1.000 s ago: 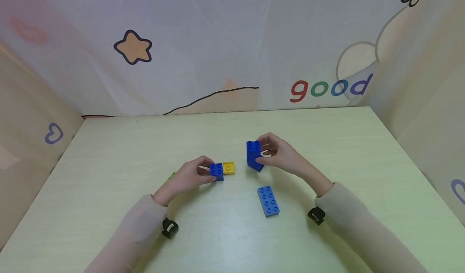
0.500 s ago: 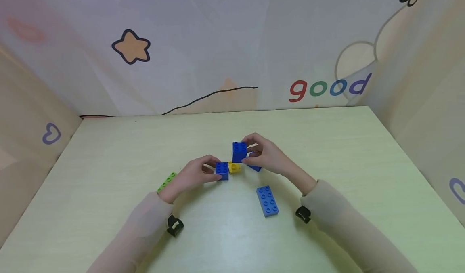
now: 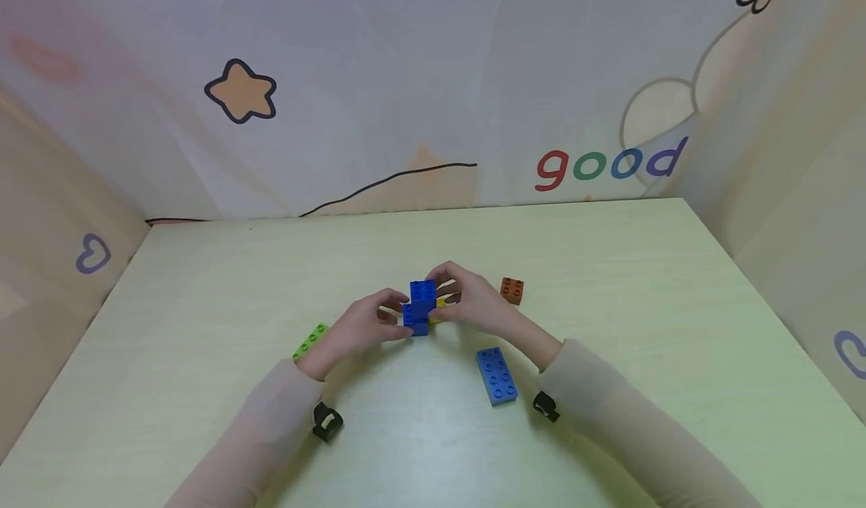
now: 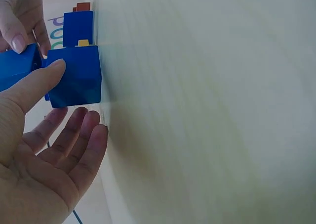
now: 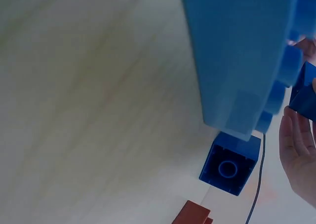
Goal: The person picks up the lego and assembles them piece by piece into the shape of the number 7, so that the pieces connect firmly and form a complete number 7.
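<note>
My left hand (image 3: 358, 329) pinches a dark blue building brick (image 3: 419, 330) between thumb and fingers, low over the table. In the left wrist view the thumb presses that brick's (image 4: 76, 83) side. A second dark blue brick (image 3: 422, 291) is in my right hand (image 3: 468, 297), on or just above the first and shifted slightly right; whether their studs are joined I cannot tell. Partly behind the right fingers lies a yellow brick (image 3: 441, 304). Another dark blue brick (image 5: 229, 162), hollow underside showing, appears in the right wrist view; my right hand hides it from the head view.
A lighter blue long brick (image 3: 497, 376) lies in front of the right forearm. Beyond the right wrist sits a brown-orange brick (image 3: 512, 290). A green brick (image 3: 311, 340) lies left of the left wrist. Printed cloth (image 3: 379, 95) walls the pale table (image 3: 203, 358).
My right hand has carried its dark blue brick left, over the one in my left hand. The left hand has shifted slightly right with its brick. The brown-orange brick has come into clear view.
</note>
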The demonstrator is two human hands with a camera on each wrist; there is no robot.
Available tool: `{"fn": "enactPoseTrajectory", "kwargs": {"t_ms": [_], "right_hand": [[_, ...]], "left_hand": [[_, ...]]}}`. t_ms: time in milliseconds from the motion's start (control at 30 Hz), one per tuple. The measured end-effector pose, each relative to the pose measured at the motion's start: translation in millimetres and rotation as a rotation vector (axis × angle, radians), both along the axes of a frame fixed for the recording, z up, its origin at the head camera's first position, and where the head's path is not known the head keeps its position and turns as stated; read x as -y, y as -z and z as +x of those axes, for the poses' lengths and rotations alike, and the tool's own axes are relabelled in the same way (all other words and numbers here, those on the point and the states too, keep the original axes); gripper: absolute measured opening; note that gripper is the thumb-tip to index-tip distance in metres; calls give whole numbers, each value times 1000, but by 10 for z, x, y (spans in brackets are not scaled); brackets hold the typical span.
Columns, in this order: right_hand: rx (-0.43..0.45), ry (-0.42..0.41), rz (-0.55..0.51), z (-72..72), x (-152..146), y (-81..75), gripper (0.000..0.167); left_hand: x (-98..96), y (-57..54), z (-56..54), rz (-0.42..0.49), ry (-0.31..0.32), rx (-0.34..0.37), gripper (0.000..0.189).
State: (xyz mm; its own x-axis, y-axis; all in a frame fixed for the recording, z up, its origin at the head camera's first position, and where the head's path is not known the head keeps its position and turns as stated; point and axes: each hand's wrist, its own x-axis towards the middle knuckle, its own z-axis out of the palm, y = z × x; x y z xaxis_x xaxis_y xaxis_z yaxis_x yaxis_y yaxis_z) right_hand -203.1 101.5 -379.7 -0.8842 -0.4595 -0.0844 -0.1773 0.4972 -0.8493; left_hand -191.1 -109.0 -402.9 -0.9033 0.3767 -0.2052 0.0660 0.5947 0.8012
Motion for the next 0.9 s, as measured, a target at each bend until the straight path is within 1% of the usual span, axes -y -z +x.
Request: {"fn": "enactPoseTrajectory", "kwargs": {"t_ms": [133,233,400,633,733,900], "right_hand": [[0,5,-2,7,51,18,47],[-6,3,-5,19,71,28,46],[-15,-7,-2,31,108,39,46],[-37,-22,19,27,133,56,45],[-40,-27,24,34,117,47,43],[-34,-36,14,32,90,30,40]], "left_hand": [[54,11,2,6,6,-6,51],[94,-2,3,30,30,-36,53],[110,-55,6,98,48,-89,55],[87,-82,5,152,76,-142,48],[84,-80,6,161,85,-152,44],[84,-68,-3,168,86,-159,42]]}}
